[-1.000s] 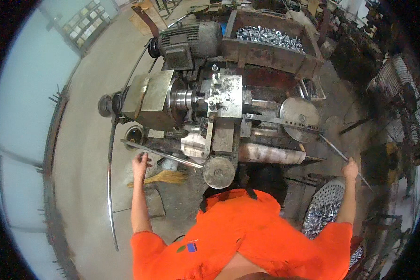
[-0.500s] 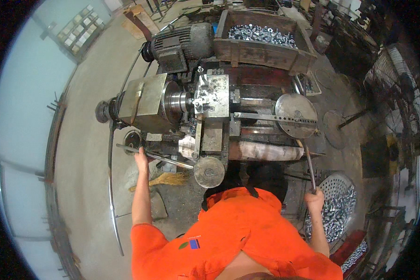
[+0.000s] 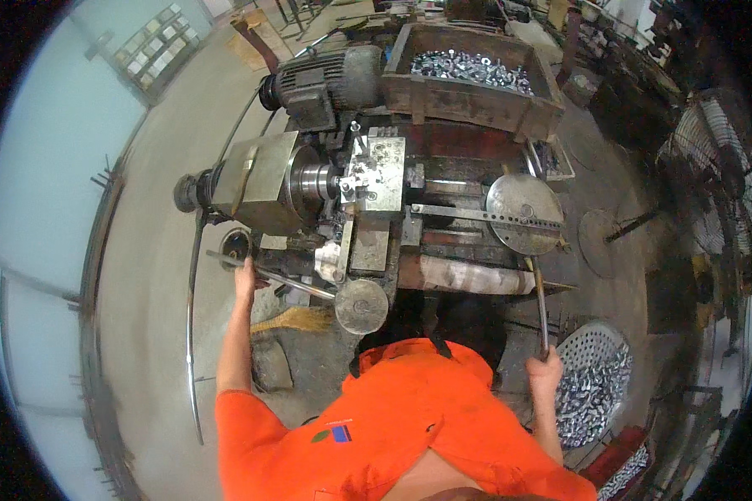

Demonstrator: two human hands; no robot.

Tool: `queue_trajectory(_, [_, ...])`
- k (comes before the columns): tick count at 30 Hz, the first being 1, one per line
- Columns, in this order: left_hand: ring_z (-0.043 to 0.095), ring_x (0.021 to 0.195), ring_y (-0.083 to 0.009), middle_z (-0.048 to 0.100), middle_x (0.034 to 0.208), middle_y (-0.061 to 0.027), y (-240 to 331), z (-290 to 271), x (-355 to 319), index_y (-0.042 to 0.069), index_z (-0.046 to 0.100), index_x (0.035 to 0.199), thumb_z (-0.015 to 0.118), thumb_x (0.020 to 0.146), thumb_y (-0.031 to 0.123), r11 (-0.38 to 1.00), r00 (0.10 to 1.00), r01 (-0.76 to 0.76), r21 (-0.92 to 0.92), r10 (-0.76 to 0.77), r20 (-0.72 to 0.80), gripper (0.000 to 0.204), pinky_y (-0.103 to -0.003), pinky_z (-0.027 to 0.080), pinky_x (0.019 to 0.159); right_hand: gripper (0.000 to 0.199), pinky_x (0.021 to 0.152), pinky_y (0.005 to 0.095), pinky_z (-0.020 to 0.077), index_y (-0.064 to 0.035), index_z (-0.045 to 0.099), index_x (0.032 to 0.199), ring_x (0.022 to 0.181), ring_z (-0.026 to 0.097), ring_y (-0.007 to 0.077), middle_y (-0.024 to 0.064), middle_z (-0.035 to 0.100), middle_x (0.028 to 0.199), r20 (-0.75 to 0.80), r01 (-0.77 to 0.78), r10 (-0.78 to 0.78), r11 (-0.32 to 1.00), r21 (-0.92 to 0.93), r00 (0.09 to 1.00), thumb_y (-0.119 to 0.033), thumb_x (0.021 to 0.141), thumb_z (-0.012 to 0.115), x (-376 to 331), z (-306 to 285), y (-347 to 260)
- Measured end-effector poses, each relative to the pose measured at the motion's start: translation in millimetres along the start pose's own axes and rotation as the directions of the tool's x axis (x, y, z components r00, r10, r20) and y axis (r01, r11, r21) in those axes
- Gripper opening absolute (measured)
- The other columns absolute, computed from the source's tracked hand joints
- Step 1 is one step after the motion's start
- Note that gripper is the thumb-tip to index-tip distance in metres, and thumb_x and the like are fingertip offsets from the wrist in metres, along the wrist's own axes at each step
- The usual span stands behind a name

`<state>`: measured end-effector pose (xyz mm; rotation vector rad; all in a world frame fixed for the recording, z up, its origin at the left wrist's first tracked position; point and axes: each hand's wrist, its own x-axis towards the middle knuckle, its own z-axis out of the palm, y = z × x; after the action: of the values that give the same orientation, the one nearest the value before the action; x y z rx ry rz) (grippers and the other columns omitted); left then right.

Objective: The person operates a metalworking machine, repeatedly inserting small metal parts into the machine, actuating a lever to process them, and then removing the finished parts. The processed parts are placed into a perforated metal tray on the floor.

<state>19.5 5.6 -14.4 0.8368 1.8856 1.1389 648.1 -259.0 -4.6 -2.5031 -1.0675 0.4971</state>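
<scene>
My left hand (image 3: 244,282) is closed around a long metal lever (image 3: 297,284), which runs out from a round steel disc (image 3: 362,306) at the machine's front. On the right, my right hand (image 3: 545,373) grips the lower end of another lever bar (image 3: 543,313). That bar extends below a larger round plate (image 3: 524,200) crossed by a perforated flat bar (image 3: 468,213). Between my hands stands a lathe-like machine. Its tool carriage (image 3: 384,179) sits close to the shiny spindle chuck (image 3: 313,181). Any workpiece there is too small to make out.
A wooden crate (image 3: 476,104) of small metal parts stands behind the machine, beside an electric motor (image 3: 330,79). A perforated basket (image 3: 589,338) of metal parts is near my right hand. A straw broom (image 3: 297,319) lies below the left lever. Upright rods and a fan guard stand right.
Both hands have shifted slightly left with their levers, the right one also nearer to me. The carriage and front disc sit a little further left, toward the chuck. The view has shifted slightly.
</scene>
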Motion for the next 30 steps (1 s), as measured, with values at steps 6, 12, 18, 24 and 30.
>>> queue_trajectory(6, [0.059,0.043,-0.0314,0.058,0.063,-0.0193,-1,-8,4,-0.013,0.048,0.087,0.049,0.085,0.036,0.997,0.999,0.047,0.057,-0.048,0.011,0.048,-0.037,0.053,0.038,0.048,0.059,0.0451,0.0473,-0.0057,0.056,0.107,0.067,0.059,0.0376,0.0188,0.059,0.076,-0.271,0.146,-0.263,0.911,-0.385,0.926,-0.028,0.064,0.061,66,-23,54])
queue_trajectory(12, [0.061,0.051,-0.0275,0.059,0.073,-0.0161,-17,1,20,-0.003,0.049,0.094,0.045,0.089,0.041,0.999,0.992,0.048,0.003,-0.048,0.119,0.045,-0.033,0.055,0.043,0.056,0.078,0.0409,0.0461,-0.0072,0.053,0.118,0.088,0.057,0.0309,0.0145,0.06,0.095,-0.268,0.023,-0.284,0.724,-0.689,0.921,-0.023,0.065,0.063,218,-70,95])
queue_trajectory(18, [0.064,0.071,-0.0243,0.062,0.084,-0.0158,-34,-19,5,-0.002,0.053,0.106,0.045,0.089,0.047,0.884,0.995,0.089,-0.458,-0.056,0.085,0.053,-0.035,0.052,0.063,0.074,0.102,0.0436,0.0301,-0.0059,0.043,0.128,0.116,0.043,0.0334,0.0179,0.047,0.125,-0.467,0.042,-0.33,0.85,-0.526,0.82,-0.024,0.06,0.067,183,-26,-8])
queue_trajectory(24, [0.063,0.08,-0.0288,0.063,0.087,-0.0191,-108,-7,23,-0.002,0.06,0.096,0.051,0.082,0.052,0.464,0.926,-0.378,0.801,0.204,0.318,0.056,-0.039,0.049,0.072,0.068,0.097,0.0373,0.0359,-0.0032,0.047,0.125,0.116,0.044,0.0368,0.0234,0.046,0.126,-0.354,0.367,-0.379,0.925,-0.103,0.855,-0.012,0.058,0.062,109,44,-3])
queue_trajectory(30, [0.062,0.068,-0.0359,0.063,0.071,-0.0171,-148,37,1,0.003,0.063,0.068,0.057,0.078,0.046,0.282,0.92,-0.169,0.944,0.39,0.049,0.044,-0.044,0.05,0.061,0.04,0.075,0.0324,0.0489,0.0007,0.065,0.097,0.084,0.064,0.0296,0.0211,0.065,0.089,0.005,0.176,-0.177,0.98,0.092,0.984,-0.009,0.059,0.058,72,49,-37])
